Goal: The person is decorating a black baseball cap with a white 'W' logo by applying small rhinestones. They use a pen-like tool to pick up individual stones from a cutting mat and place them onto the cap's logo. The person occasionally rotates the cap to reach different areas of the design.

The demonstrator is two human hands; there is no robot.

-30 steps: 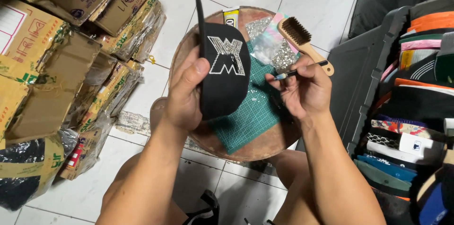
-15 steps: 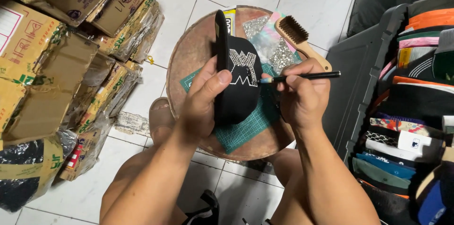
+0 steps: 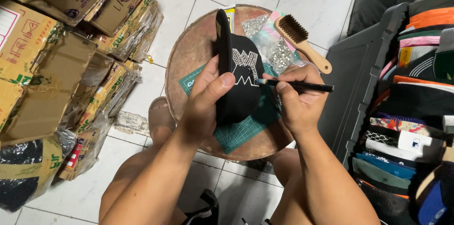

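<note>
Since half a second before, the black pen-like tool (image 3: 295,85) had swung down until its tip met the front of the black cap (image 3: 238,81), close to the studded emblem (image 3: 246,66). The right hand (image 3: 295,99) pinched the tool between thumb and fingers, its far end pointing toward the right edge of the round wooden stool (image 3: 189,52). The left hand (image 3: 204,102) gripped the cap from the left, thumb pressed on its front panel, fingers wrapped behind, holding it upright over the green cutting mat (image 3: 241,128) at the stool's middle. A wooden brush (image 3: 302,40) and clear bags of studs (image 3: 272,47) lay near the far edge. Cardboard boxes (image 3: 52,50) were stacked on the floor to the left, and a bin of caps (image 3: 406,111) stood to the right.
</note>
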